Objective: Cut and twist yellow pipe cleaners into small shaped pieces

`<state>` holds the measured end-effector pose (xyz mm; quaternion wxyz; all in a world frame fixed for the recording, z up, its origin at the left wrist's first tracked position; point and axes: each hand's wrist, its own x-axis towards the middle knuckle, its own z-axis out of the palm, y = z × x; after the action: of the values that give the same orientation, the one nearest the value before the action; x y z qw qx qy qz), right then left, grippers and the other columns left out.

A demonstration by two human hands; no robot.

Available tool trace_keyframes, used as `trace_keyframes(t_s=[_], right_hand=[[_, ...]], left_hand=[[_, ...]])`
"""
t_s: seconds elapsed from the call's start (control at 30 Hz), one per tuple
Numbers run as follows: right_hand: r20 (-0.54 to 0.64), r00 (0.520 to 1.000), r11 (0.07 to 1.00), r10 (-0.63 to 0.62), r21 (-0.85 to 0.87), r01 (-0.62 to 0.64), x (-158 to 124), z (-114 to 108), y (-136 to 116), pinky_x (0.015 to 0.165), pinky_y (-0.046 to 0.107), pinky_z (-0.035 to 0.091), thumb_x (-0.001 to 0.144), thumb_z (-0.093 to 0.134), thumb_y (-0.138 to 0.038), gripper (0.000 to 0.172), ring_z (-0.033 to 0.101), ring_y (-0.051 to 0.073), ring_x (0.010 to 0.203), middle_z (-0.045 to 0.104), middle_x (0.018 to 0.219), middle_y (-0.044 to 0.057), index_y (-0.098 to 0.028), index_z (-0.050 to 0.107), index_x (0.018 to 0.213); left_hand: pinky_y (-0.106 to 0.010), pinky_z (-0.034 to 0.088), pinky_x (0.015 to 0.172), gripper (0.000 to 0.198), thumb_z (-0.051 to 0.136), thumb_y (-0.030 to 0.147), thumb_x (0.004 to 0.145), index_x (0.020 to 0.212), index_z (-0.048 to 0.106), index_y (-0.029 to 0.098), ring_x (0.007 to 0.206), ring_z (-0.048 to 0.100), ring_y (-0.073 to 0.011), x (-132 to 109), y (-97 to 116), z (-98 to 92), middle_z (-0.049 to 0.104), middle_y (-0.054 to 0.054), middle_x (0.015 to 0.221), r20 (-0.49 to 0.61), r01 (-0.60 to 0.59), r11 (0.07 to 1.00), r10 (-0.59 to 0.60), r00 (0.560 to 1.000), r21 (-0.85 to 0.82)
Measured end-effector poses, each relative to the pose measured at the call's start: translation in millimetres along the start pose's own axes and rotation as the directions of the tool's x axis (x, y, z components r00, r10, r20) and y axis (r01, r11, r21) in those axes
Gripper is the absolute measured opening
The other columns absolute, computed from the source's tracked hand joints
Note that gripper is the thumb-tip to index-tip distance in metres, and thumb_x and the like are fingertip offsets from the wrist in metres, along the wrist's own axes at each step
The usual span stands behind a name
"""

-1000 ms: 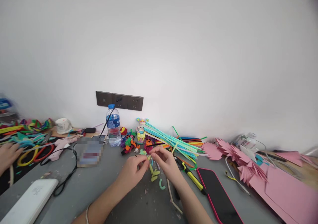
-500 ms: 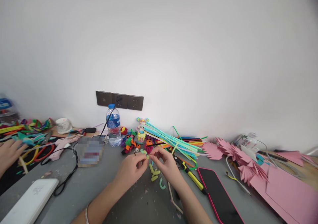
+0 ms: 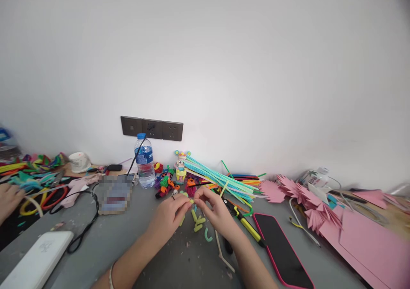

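My left hand and my right hand meet low in the middle of the grey table, fingertips pinched together on a small yellow-green pipe-cleaner piece. Just beneath them lie short yellow-green pieces and a curled green bit. A bundle of long turquoise pipe cleaners slants behind my right hand. Small colourful pipe-cleaner figures stand behind my left hand.
A phone in a red case and a yellow-handled tool lie right of my hands. Pink paper shapes cover the right. A water bottle stands below the wall sockets. Another person's hand works at the far left. A white box sits front left.
My hands have shifted slightly up and left while still pinching the small piece. The other person's hand at the left has moved a little among the coloured loops.
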<state>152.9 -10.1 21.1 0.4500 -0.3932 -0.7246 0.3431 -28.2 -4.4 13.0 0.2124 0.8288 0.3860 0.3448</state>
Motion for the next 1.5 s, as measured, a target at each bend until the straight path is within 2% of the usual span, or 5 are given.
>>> trace_keyframes(t_s=[0.27, 0.4, 0.53, 0.77, 1.5], right_hand=[[0.283, 0.954, 0.913, 0.099, 0.356, -0.201, -1.6, -16.1, -7.3, 0.066, 0.026, 0.041, 0.087, 0.06, -0.043, 0.026, 0.05, 0.014, 0.068, 0.052, 0.073, 0.0, -0.018, 0.058, 0.08], [0.02, 0.995, 0.938, 0.093, 0.335, -0.094, 2.8, -4.1, 3.5, 0.061, 0.026, 0.041, 0.082, 0.066, -0.042, 0.025, 0.05, 0.014, 0.064, 0.054, 0.071, 0.0, -0.019, 0.06, 0.077], [-0.404, 0.914, 0.989, -0.012, 0.132, 0.071, 3.0, 22.6, 11.9, 0.066, 0.028, 0.045, 0.085, 0.062, -0.031, 0.011, 0.056, 0.018, 0.074, 0.06, 0.08, 0.004, -0.02, 0.062, 0.083], [-0.334, 0.93, 0.987, -0.153, -0.102, 0.126, -2.9, 39.8, 8.7, 0.072, 0.032, 0.05, 0.087, 0.057, -0.018, 0.017, 0.065, 0.02, 0.079, 0.07, 0.087, 0.007, -0.022, 0.07, 0.096], [-0.262, 0.964, 0.987, -0.048, 0.134, 0.086, 1.3, 31.1, 7.5, 0.066, 0.029, 0.047, 0.085, 0.062, -0.028, 0.009, 0.057, 0.018, 0.074, 0.063, 0.084, 0.005, -0.021, 0.066, 0.088]], left_hand=[[-0.023, 0.038, 0.064, 0.031, 0.036, 0.029, 0.098, 0.083, 0.061, 0.019, 0.071, 0.054, -0.0147, 0.9, 4.8, -8.0, 0.057, -0.001, 0.074, 0.133, -0.179, 0.98, 0.19, 0.973, -0.09], [-0.021, 0.039, 0.057, 0.035, 0.036, 0.03, 0.097, 0.071, 0.057, 0.018, 0.062, 0.054, -0.0123, 1.2, 4.7, -5.1, 0.057, 0.0, 0.068, 0.025, -0.059, 0.992, 0.062, 0.998, -0.116], [-0.018, 0.036, 0.04, 0.036, 0.034, 0.038, 0.096, 0.073, 0.054, 0.019, 0.036, 0.046, -0.008, 0.5, -0.1, 2.7, 0.063, 0.002, 0.057, 0.0, 0.191, 0.955, -0.197, 0.98, -0.228], [-0.018, 0.036, 0.036, 0.032, 0.037, 0.037, 0.095, 0.083, 0.06, 0.019, 0.03, 0.048, -0.0083, -1.1, -4.5, 4.8, 0.072, 0.002, 0.061, -0.032, 0.231, 0.949, -0.243, 0.969, -0.213], [-0.019, 0.039, 0.049, 0.033, 0.035, 0.032, 0.097, 0.089, 0.065, 0.019, 0.042, 0.056, -0.0108, -1.5, -2.1, -1.5, 0.066, 0.002, 0.057, -0.083, 0.086, 0.996, -0.086, 0.993, -0.005]])
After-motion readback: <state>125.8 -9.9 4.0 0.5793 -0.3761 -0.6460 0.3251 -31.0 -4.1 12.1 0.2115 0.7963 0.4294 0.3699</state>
